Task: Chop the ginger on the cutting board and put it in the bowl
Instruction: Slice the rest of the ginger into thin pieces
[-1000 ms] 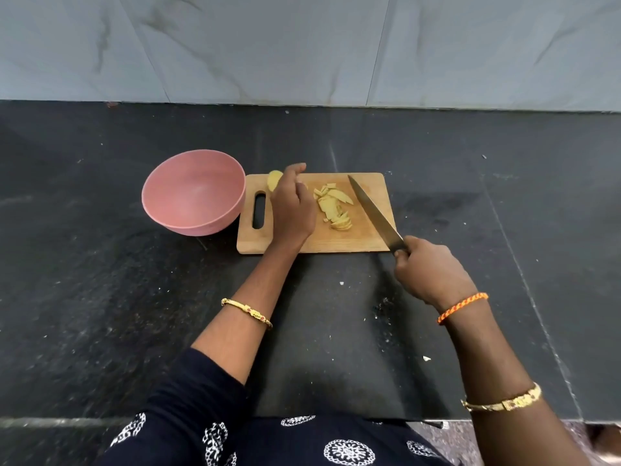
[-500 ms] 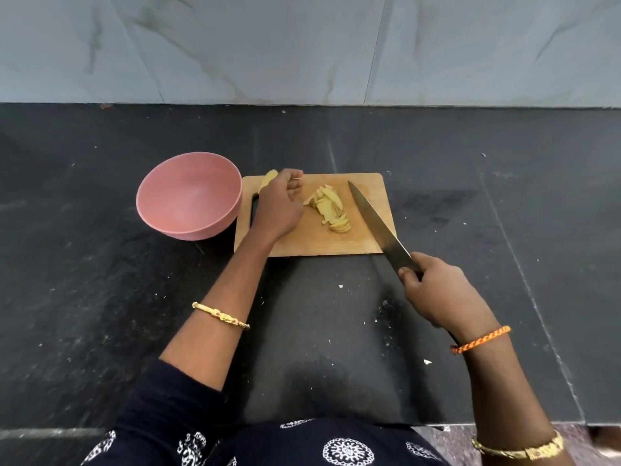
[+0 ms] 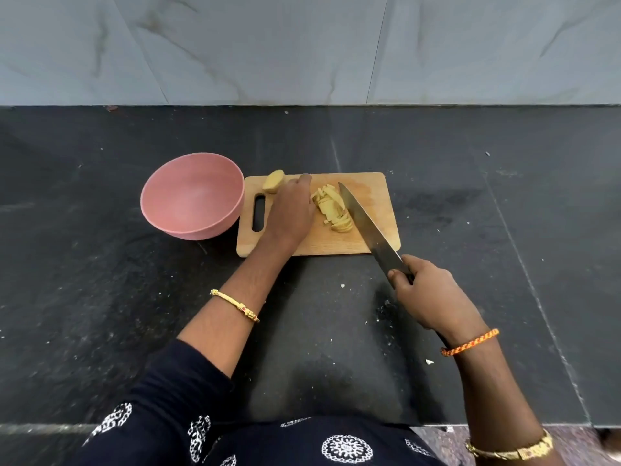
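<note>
Dark speckled stone bench (image 3: 100,297): runs the full width of the view, meeting a grey marbled tile wall (image 3: 302,45) along its far edge; its near edge lies just in front of the person's dark patterned garment (image 3: 235,442). Wide bare stretches of bench lie to the right of the board and to the left of the bowl, with small pale specks scattered over them.

Rectangular pale wooden cutting board (image 3: 376,196): flat on the bench, centre of view, slotted handle hole at its left end. The right part of its surface is bare.

Round pink bowl (image 3: 191,196): upright on the bench, its right wall just beside the board's left edge, touching or nearly so; nothing visible inside.

Heap of pale yellow ginger slices (image 3: 331,208): on the middle of the board, between hand and blade.

Uncut ginger knob (image 3: 274,181): at the board's far left corner, overhanging the far edge slightly.

Left hand (image 3: 290,211): palm down on the board, against the left side of the slices. Whether its grip holds any slice cannot be told, since the fingers are hidden beneath the hand.

Right hand (image 3: 425,292): over the bench near the board's near right corner, grip closed round the handle of a long steel kitchen knife (image 3: 366,220). The blade slants across the board, its tip at the right side of the slices.
</note>
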`<state>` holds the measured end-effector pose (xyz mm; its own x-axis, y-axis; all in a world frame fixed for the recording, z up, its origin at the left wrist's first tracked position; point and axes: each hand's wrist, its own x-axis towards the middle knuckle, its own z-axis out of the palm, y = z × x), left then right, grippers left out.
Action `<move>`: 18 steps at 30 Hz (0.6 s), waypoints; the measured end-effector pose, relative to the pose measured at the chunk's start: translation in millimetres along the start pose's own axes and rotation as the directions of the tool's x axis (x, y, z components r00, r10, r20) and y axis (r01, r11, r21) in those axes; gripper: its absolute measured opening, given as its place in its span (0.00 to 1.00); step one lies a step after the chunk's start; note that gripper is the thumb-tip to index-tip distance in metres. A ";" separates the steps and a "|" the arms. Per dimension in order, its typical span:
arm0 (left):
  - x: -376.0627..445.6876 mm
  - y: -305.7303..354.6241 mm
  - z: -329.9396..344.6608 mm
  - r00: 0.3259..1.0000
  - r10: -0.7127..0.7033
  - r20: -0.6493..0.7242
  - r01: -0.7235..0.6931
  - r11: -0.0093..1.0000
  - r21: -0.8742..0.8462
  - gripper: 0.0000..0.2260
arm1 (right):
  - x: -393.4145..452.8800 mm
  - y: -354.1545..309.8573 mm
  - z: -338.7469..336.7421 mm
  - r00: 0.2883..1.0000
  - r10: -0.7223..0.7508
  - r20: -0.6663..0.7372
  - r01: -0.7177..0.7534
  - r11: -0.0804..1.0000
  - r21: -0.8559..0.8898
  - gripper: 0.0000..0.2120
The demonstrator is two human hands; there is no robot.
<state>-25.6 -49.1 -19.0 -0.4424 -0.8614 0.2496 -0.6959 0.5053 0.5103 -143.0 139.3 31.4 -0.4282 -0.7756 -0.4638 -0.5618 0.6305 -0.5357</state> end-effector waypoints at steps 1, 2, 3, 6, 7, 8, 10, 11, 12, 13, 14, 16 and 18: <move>0.7 -0.4 1.7 1.000 0.005 0.002 -0.005 1.000 0.022 0.12 | -0.1 -0.2 -0.4 1.000 -0.004 -0.002 0.004 1.000 0.003 0.09; 0.9 -0.9 3.2 1.000 0.005 0.004 -0.005 0.999 0.043 0.10 | -0.5 -0.4 -0.8 1.000 -0.008 -0.004 0.008 1.000 0.005 0.10; 1.2 -1.6 4.6 1.000 0.001 0.007 -0.002 0.998 0.057 0.09 | -0.8 -0.7 -1.0 1.000 -0.012 -0.008 0.012 1.000 0.007 0.10; -0.9 -1.5 4.6 1.000 -0.012 -0.015 0.012 1.000 0.025 0.09 | -3.7 -1.9 -1.2 0.998 -0.036 -0.042 0.035 0.999 -0.009 0.10; -2.7 -0.9 2.9 0.999 -0.029 -0.035 0.028 1.000 -0.010 0.10 | -5.3 -2.6 -0.5 0.997 -0.055 -0.061 0.053 0.998 -0.024 0.10; -5.3 -1.0 0.4 0.997 -0.056 -0.057 0.053 0.998 -0.045 0.11 | -7.5 -3.8 0.7 0.994 -0.078 -0.079 0.075 0.996 -0.038 0.09; -12.7 -2.2 -5.1 0.991 -0.096 -0.091 0.087 0.992 -0.095 0.12 | -12.3 -7.1 4.3 0.988 -0.118 -0.098 0.113 0.992 -0.053 0.08; -18.2 -3.9 -7.5 0.990 -0.102 -0.097 0.092 0.991 -0.102 0.13 | -14.3 -9.5 7.3 0.987 -0.132 -0.095 0.127 0.990 -0.056 0.08; -24.6 -5.8 -10.0 0.990 -0.099 -0.100 0.089 0.991 -0.099 0.13 | -15.7 -11.9 10.7 0.986 -0.141 -0.087 0.137 0.989 -0.060 0.07; -30.4 -7.4 -11.5 0.991 -0.092 -0.099 0.083 0.992 -0.090 0.13 | -16.5 -14.3 13.9 0.986 -0.146 -0.078 0.142 0.988 -0.063 0.07; -36.2 -8.9 -12.6 0.992 -0.082 -0.094 0.075 0.994 -0.076 0.13 | -16.8 -16.9 17.2 0.987 -0.146 -0.068 0.142 0.988 -0.067 0.07; -45.2 -10.3 -12.1 0.995 -0.061 -0.079 0.056 0.996 -0.065 0.13 | -16.1 -22.5 23.2 0.990 -0.134 -0.044 0.131 0.989 -0.071 0.07; -49.0 -10.0 -11.7 0.995 -0.063 -0.082 0.055 0.994 -0.096 0.14 | -15.0 -27.8 27.3 0.993 -0.119 -0.016 0.118 0.990 -0.073 0.08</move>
<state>9.6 -12.5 -26.7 -0.3499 -0.8929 0.2832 -0.6621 0.4496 0.5996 -101.7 134.3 34.0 -0.3690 -0.8457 -0.3855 -0.6585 0.5306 -0.5337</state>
